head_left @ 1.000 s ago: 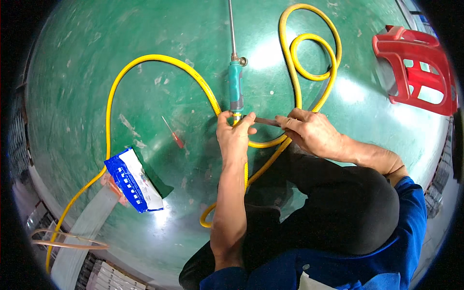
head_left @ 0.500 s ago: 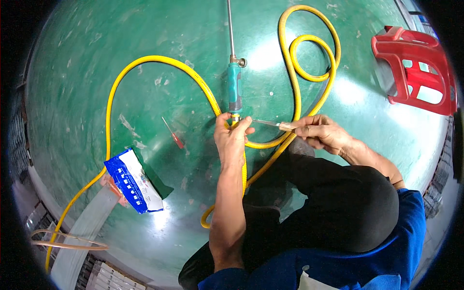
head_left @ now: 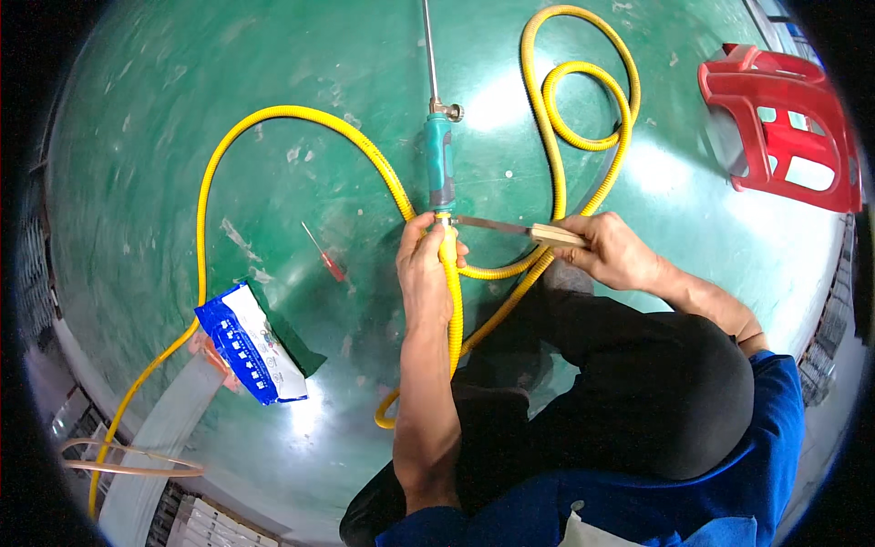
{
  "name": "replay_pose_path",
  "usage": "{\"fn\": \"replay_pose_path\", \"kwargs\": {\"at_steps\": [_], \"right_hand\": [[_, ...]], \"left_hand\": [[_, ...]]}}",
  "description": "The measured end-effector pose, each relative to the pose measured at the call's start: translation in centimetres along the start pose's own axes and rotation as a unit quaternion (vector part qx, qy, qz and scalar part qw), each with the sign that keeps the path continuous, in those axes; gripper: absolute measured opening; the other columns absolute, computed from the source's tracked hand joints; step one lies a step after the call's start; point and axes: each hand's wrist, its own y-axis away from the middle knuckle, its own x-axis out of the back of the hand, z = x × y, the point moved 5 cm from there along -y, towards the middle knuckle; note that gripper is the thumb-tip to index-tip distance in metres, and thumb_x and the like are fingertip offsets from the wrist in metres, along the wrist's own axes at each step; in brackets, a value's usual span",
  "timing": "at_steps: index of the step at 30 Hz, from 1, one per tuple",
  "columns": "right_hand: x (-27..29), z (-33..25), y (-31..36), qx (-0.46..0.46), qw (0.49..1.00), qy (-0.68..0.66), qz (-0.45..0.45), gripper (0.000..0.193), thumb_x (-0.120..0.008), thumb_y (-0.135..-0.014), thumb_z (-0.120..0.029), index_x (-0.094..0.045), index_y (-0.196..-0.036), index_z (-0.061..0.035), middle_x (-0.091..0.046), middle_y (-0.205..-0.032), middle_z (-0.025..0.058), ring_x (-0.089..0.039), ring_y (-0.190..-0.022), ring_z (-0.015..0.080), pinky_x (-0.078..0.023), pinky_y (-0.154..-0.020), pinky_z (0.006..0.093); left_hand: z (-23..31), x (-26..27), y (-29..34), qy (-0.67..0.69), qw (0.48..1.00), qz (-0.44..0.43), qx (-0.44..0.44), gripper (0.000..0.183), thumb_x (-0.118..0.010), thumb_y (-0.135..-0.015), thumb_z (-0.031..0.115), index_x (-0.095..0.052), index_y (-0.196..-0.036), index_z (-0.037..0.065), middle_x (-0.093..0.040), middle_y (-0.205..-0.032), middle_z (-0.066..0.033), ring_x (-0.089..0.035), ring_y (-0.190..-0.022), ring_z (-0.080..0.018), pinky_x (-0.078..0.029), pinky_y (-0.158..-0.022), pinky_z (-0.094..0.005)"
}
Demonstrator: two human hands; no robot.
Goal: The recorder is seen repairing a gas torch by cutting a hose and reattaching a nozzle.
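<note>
A gas torch with a teal-and-grey handle [head_left: 439, 164] and a long thin metal tube lies on the green floor. The yellow corrugated hose [head_left: 453, 319] joins its lower end at a small metal collar [head_left: 444, 219]. My left hand [head_left: 426, 273] is closed around the hose just below that collar, thumb on the near side. From the right, my right hand [head_left: 612, 251] grips a beige-handled knife [head_left: 551, 236]. Its long narrow blade points left, the tip at the collar; whether it touches cannot be made out.
A red-handled screwdriver [head_left: 334, 266] lies left of my left hand. Beyond it is a blue-and-white packet [head_left: 251, 342]. Loops of hose spread on both sides. A red plastic stool [head_left: 775, 109] lies on its side at far right; a copper-coloured tube [head_left: 137, 471] bends at lower left.
My right hand has turned the knife, so its handle and the flat of its blade show more. The left thumb has moved down from the collar onto the hose.
</note>
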Motion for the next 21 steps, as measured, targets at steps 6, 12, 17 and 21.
{"fn": "replay_pose_path", "kwargs": {"at_steps": [6, 12, 17, 21], "right_hand": [[0.1, -1.4, 0.8, 0.142, 0.979, 0.107, 0.098, 0.031, -0.062, -0.093, -0.017, -0.062, -0.119, 0.0009, -0.068, -0.094, 0.0145, -0.064, -0.069, 0.0272, -0.052, -0.059, 0.0366], [-0.7, 1.8, 0.6, -0.184, 0.891, -0.414, -0.007, 0.031, -0.063, -0.095, -0.019, -0.064, -0.117, 0.0026, -0.067, -0.091, 0.002, -0.062, -0.074, 0.0111, -0.052, -0.066, 0.0277], [0.9, -1.1, -0.1, 0.101, 0.993, 0.013, 0.062, 0.029, -0.065, -0.089, -0.008, -0.064, -0.117, -0.0034, -0.067, -0.085, 0.0069, -0.066, -0.079, 0.0206, -0.054, -0.066, 0.0322], [0.9, -0.6, -0.9, 0.214, 0.963, 0.131, 0.099, 0.031, -0.066, -0.085, -0.005, -0.064, -0.115, -0.0035, -0.07, -0.096, 0.014, -0.069, -0.078, 0.0288, -0.056, -0.071, 0.0348]], "left_hand": [[0.0, 0.2, 0.0, 0.01, 1.0, 0.018, -0.013, 0.023, -0.056, -0.095, 0.011, -0.052, -0.116, 0.002, -0.06, -0.09, -0.0116, -0.06, -0.069, -0.0178, -0.047, -0.057, -0.0299], [0.0, 0.1, 0.1, 0.013, 1.0, 0.017, -0.015, 0.022, -0.059, -0.095, 0.011, -0.053, -0.114, 0.002, -0.06, -0.087, -0.0112, -0.06, -0.067, -0.018, -0.047, -0.056, -0.0297], [-0.2, 0.1, 0.0, 0.001, 1.0, 0.018, -0.022, 0.022, -0.059, -0.095, 0.011, -0.053, -0.113, 0.001, -0.06, -0.089, -0.0116, -0.06, -0.068, -0.0182, -0.047, -0.057, -0.0294], [0.4, 0.6, -0.3, 0.014, 0.999, 0.011, -0.03, 0.02, -0.057, -0.095, 0.011, -0.053, -0.112, 0.0, -0.06, -0.091, -0.013, -0.059, -0.069, -0.0195, -0.046, -0.058, -0.03]]}}
